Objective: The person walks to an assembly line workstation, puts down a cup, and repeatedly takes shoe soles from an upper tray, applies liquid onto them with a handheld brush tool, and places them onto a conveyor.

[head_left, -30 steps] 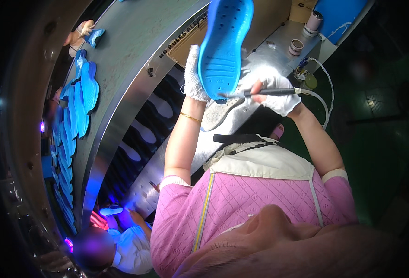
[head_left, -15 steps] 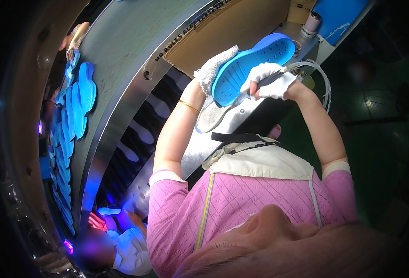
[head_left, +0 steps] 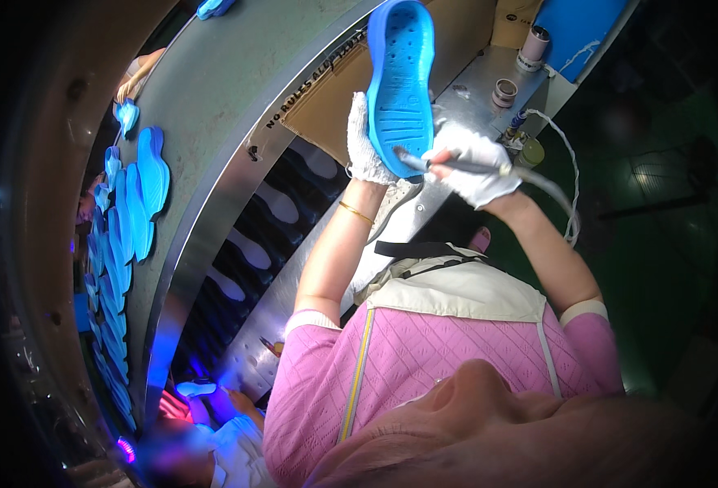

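Grasps 1 blue sole [head_left: 401, 89] by its edge with the left hand [head_left: 366, 146], raised above the metal bench [head_left: 469, 93]; pinches 1 brush [head_left: 417, 162] in the right hand [head_left: 474, 163], with its tip apparently touching the sole's lower end. For good work, hold the sole steady, sweep lightly and evenly, mind the ridges (probably easy to skip), and let the hose [head_left: 544, 185] hang clear. Note dark, legible block capitals near the cardboard [head_left: 318, 114], and marks, too small to read, on the pink tumbler [head_left: 536, 42].

I've stepped into a footwear workshop: overlapping blue soles [head_left: 137, 207] line the grey-green surface [head_left: 212, 106] left of the hands [head_left: 473, 163].
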### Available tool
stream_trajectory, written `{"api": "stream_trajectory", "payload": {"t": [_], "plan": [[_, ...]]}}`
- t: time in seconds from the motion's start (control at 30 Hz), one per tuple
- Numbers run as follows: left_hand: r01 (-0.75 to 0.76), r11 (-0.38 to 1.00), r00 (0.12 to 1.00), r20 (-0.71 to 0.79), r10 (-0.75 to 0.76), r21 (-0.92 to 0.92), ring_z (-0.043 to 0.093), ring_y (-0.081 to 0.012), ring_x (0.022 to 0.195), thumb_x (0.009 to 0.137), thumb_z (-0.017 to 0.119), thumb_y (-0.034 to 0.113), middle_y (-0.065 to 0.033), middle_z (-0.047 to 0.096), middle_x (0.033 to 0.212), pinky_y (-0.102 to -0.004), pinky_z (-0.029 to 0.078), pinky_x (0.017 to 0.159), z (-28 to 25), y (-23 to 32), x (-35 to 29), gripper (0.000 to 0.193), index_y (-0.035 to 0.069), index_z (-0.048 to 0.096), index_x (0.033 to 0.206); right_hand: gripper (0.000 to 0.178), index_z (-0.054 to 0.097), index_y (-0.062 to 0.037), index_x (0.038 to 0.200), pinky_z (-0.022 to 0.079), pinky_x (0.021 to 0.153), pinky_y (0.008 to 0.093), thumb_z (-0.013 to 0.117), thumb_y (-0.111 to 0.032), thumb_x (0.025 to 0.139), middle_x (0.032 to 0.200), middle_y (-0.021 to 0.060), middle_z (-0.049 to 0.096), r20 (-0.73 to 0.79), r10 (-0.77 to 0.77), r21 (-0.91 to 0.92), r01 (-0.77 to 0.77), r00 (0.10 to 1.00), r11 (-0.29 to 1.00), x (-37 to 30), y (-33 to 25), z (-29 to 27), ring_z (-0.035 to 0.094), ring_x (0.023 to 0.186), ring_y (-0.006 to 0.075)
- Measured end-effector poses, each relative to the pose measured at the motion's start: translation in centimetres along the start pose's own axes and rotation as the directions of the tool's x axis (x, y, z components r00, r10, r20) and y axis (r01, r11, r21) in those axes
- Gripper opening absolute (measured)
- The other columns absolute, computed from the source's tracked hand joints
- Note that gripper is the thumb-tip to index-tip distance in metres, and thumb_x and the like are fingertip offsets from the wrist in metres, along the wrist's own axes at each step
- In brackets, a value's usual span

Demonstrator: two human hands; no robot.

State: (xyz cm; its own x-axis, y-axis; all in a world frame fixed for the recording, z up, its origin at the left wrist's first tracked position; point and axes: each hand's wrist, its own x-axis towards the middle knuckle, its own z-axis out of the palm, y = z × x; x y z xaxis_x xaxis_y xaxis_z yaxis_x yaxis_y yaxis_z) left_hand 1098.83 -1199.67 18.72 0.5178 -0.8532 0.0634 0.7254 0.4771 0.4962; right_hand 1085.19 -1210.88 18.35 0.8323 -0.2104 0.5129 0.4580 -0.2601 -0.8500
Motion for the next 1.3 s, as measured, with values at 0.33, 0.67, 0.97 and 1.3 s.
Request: {"api": "stream_trajectory", "payload": {"t": [0.33, 0.67, 0.97, 1.3], "plan": [[0.007, 0.98, 0.997, 0.078, 0.009, -0.198, 0.053, -0.0341, 0.106, 0.084, 0.039, 0.058, -0.0224, 0.049, 0.122, -0.0448, 0.042, 0.093, -2.0, -1.2, -2.2, 0.073, 0.0, 0.039, 0.128, 0.014, 0.064, -0.0034, 0.08, 0.047, 0.062, 0.0263, 0.07, -0.001, 0.068, 0.078, 0.0089, 0.063, -0.095, -0.178, -0.186, 0.158, 0.979, 0.97, 2.6, -1.4, 1.8, 0.061, 0.067, 0.0168], [0.182, 0.941, 0.97, 0.208, -0.125, -0.284, 0.055, -0.0356, 0.102, 0.084, 0.037, 0.061, -0.0216, 0.048, 0.122, -0.0471, 0.047, 0.086, 0.7, 0.1, -5.4, 0.075, 0.002, 0.035, 0.131, 0.014, 0.066, -0.0003, 0.085, 0.05, 0.066, 0.0239, 0.071, -0.006, 0.074, 0.08, 0.0071, 0.065, 0.098, 0.482, -0.012, -0.484, 0.87, 0.875, 3.2, -2.8, 0.2, 0.062, 0.071, 0.0115], [0.128, 0.989, 0.992, -0.009, -0.129, -0.074, 0.055, -0.0358, 0.104, 0.087, 0.037, 0.057, -0.0218, 0.052, 0.119, -0.0502, 0.043, 0.092, 0.1, -0.1, -6.1, 0.072, 0.001, 0.035, 0.132, 0.013, 0.064, -0.0038, 0.079, 0.048, 0.066, 0.0232, 0.07, -0.013, 0.071, 0.078, 0.003, 0.066, -0.369, 0.144, 0.096, -0.117, 0.918, 0.989, 9.6, 2.4, -2.8, 0.062, 0.071, 0.0116], [0.033, 0.994, 0.999, 0.017, -0.035, 0.103, 0.058, -0.0325, 0.1, 0.088, 0.043, 0.051, -0.0198, 0.055, 0.115, -0.0438, 0.046, 0.09, 0.2, 0.9, -2.5, 0.065, 0.0, 0.038, 0.129, 0.014, 0.06, -0.0076, 0.074, 0.049, 0.068, 0.029, 0.067, 0.003, 0.068, 0.084, 0.0075, 0.063, 0.07, -0.438, -0.538, 0.404, 0.896, 0.74, 11.5, -1.2, -7.4, 0.061, 0.075, 0.0196]]}}
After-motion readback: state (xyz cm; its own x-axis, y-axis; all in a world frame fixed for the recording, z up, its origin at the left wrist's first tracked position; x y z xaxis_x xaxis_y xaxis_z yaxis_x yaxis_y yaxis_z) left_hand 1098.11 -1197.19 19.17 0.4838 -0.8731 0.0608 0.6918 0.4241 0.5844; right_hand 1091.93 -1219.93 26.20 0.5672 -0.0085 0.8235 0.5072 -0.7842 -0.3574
